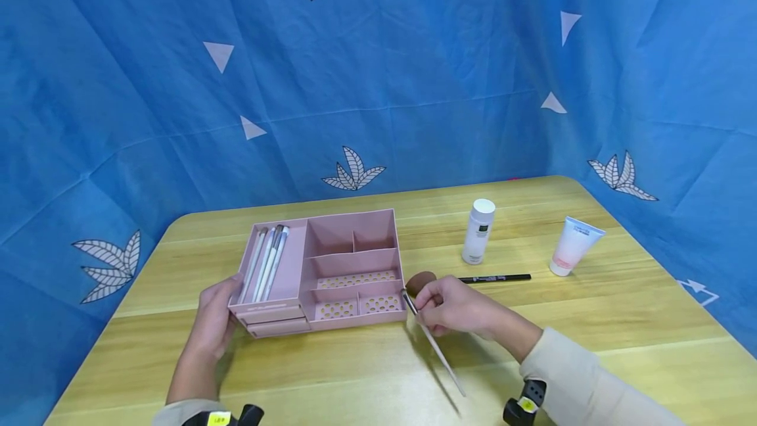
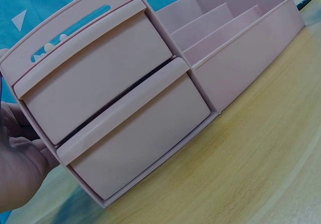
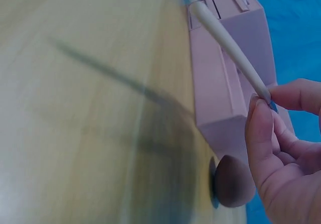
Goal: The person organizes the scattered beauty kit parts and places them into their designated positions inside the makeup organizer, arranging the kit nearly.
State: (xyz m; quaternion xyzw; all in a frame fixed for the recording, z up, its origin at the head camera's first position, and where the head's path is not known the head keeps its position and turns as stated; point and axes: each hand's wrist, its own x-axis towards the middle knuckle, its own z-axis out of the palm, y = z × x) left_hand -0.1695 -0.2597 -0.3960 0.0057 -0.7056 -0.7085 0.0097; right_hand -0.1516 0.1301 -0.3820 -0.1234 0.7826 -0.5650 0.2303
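My right hand [image 1: 452, 304] pinches a slim makeup brush [image 1: 439, 350] between thumb and fingertips near its bristle end. Its pale handle slants down toward the table's front, just off the right front corner of a pink desk organizer [image 1: 355, 327]. Beside those fingers lies a brown egg-shaped makeup sponge [image 3: 233, 181]. At the organizer's left front corner my left hand [image 1: 213, 317] holds its side, with fingers bent against the wall in the left wrist view. Several makeup brushes [image 1: 270, 265] lie in the organizer's left top tray. Its right-hand compartments hold nothing.
Behind my right hand lies a black pen-like stick [image 1: 503, 278]. A white bottle [image 1: 478, 232] stands farther back, and a white-and-pink squeeze tube [image 1: 575, 246] stands to its right. Two shut drawers [image 2: 95, 78] face the organizer's front left. A blue curtain [image 1: 378, 84] hangs behind the wooden table [image 1: 355, 386].
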